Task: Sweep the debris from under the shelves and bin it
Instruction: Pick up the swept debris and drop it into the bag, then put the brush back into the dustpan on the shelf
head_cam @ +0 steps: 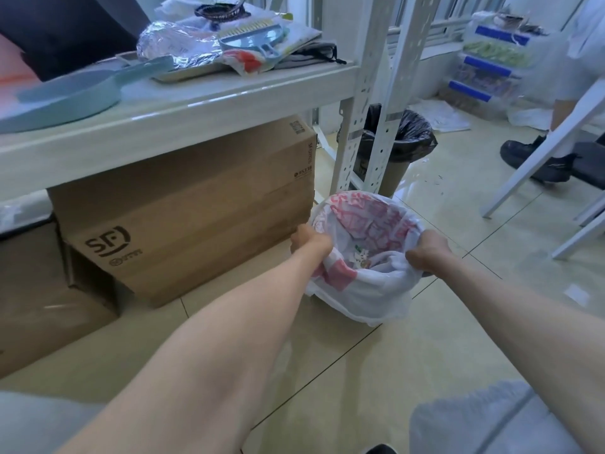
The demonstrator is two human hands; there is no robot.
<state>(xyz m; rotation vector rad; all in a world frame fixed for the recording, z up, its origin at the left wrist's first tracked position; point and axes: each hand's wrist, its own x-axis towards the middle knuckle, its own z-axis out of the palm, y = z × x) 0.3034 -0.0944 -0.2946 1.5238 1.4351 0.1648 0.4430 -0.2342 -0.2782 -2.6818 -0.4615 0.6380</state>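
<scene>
Bare forearms extend forward. Left hand (311, 242) and right hand (425, 252) each clench opposite edges of a thin, crinkled white plastic bag (360, 290), red-printed and round-mouthed, on glossy tiles. Small debris scraps (361, 257) lie inside. Rectangular cardboard box (183, 217) sits alongside, under the smooth shelf (183, 116).

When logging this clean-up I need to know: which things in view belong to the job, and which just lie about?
Job: left hand, right hand, both gripping the white bin bag; debris inside it; dustpan.
Lying about: cardboard box, blue pan, foil bag, black-lined bin, white chair.
</scene>
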